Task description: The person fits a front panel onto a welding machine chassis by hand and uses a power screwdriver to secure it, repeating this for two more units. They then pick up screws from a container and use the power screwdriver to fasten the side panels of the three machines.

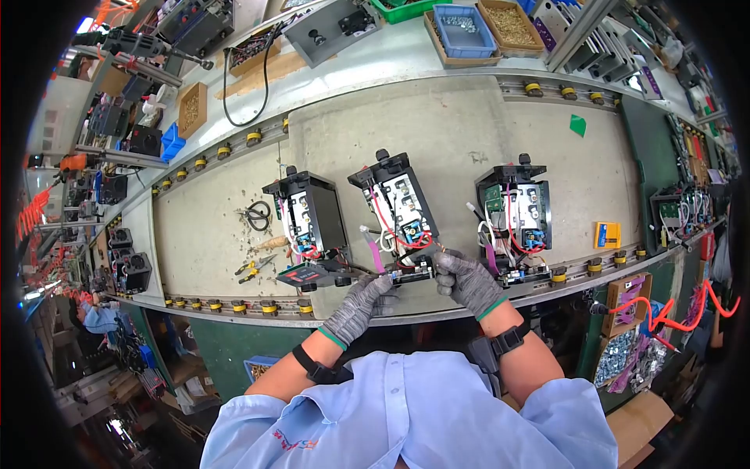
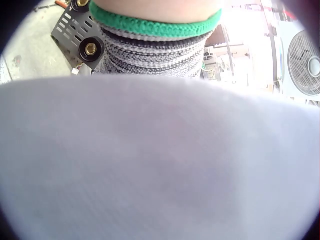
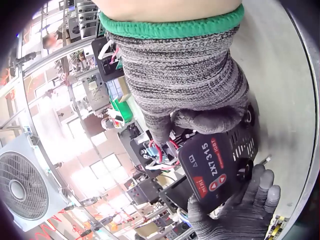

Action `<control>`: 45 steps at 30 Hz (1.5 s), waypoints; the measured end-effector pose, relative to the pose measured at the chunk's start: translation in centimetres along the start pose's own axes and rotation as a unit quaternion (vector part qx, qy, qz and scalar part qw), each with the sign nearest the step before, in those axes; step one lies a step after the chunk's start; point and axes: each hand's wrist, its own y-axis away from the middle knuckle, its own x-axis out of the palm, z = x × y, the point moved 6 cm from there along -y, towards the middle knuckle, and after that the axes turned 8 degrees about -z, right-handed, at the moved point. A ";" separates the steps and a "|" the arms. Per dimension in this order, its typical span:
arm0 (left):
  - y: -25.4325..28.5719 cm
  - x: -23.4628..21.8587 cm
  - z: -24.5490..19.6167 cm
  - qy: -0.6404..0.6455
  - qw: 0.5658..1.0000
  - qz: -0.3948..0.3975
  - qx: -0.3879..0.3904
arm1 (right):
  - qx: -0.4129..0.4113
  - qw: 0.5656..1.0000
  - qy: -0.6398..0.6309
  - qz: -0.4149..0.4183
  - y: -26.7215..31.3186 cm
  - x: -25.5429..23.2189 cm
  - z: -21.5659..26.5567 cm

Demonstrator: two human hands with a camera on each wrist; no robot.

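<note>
l hand (image 1: 359, 306) grips panel (image 3: 206, 162) edge; r hand (image 1: 469, 283) at opp edge, grip unclear; gap betw mid unit (image 1: 406, 197), r unit (image 1: 533, 205).

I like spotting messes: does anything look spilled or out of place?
Yes: tiny loose bits lie scattered near the yellow-handled pliers, left of the open machines, rather than gathered up. A green scrap lies alone at right, maybe dropped.

We had one open black box-shaped unit (image 1: 405, 205) between two similar units (image 1: 326, 215) (image 1: 534, 207) on the grey worktop (image 1: 453, 117), yellow-handled pliers (image 1: 250, 273) left of them.
</note>
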 end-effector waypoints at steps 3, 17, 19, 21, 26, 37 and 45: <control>-0.1 0.1 0.1 0.003 1.000 -0.002 0.006 | -0.007 0.999 0.029 -0.041 0.1 0.1 0.4; 0.0 0.3 -0.1 0.000 1.000 0.014 0.028 | 0.067 0.992 -0.090 0.052 0.1 -0.1 -0.1; -0.2 0.2 0.0 -0.002 0.999 0.013 0.030 | 0.041 0.995 -0.086 0.021 0.9 0.1 -0.3; -0.1 0.2 -0.1 -0.001 0.999 0.016 0.031 | 0.046 0.995 -0.084 0.010 1.1 0.0 -0.2; -0.4 0.1 0.3 -0.003 0.999 0.022 0.023 | 0.053 0.995 -0.080 -0.013 1.5 0.7 0.7; -0.5 0.1 0.3 0.003 0.999 0.011 0.049 | -0.109 0.926 0.335 -0.135 -0.5 1.4 3.0; -0.7 0.0 0.5 -0.004 0.999 0.024 0.045 | -0.147 0.821 0.541 -0.111 0.6 3.8 4.7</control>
